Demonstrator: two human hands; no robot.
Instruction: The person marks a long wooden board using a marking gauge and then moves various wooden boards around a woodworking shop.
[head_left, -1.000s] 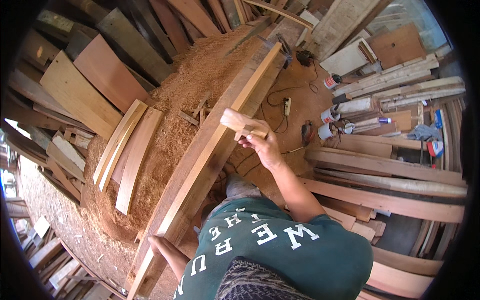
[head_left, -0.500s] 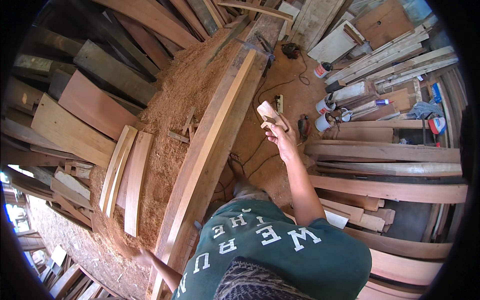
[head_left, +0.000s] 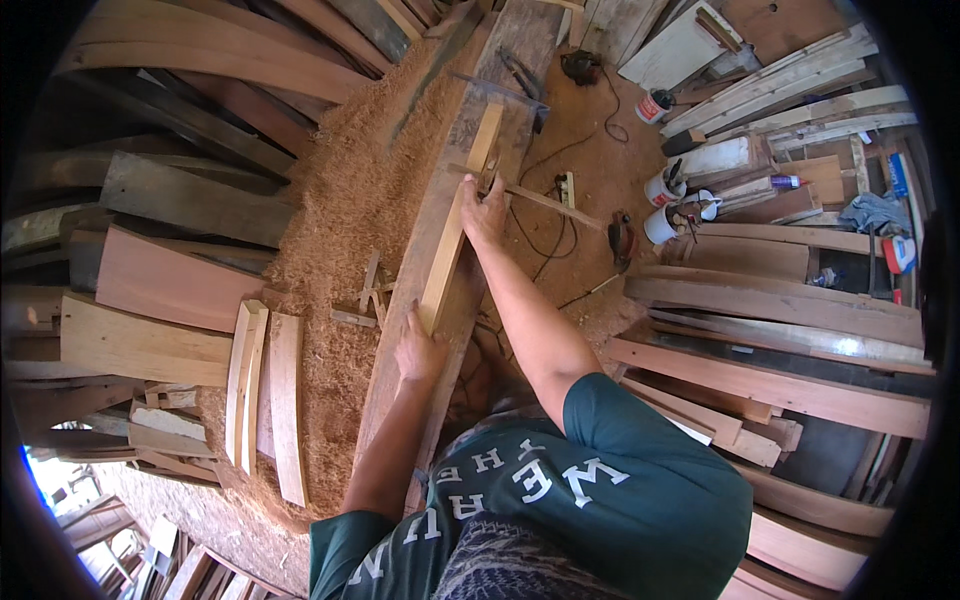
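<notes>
The pale wooden strip [head_left: 446, 278] runs from under your right hand [head_left: 482, 212], closed around a thin wooden bar [head_left: 552, 205], to your left hand [head_left: 420, 352], clasping its near end. Below both hands lies a broad plank [head_left: 434, 238]; shavings [head_left: 345, 190] spread leftward.

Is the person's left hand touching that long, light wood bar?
Touching. The head view shows the left hand with its fingers against the near end of the light wood bar.

Strip [head_left: 447, 270]: pale wood, straight, narrow; is lying lengthwise along the tabletop [head_left: 441, 225]. Stick [head_left: 550, 205]: brown wood, thin; is crossing the strip toward its far end, projecting past the tabletop's right edge.
</notes>
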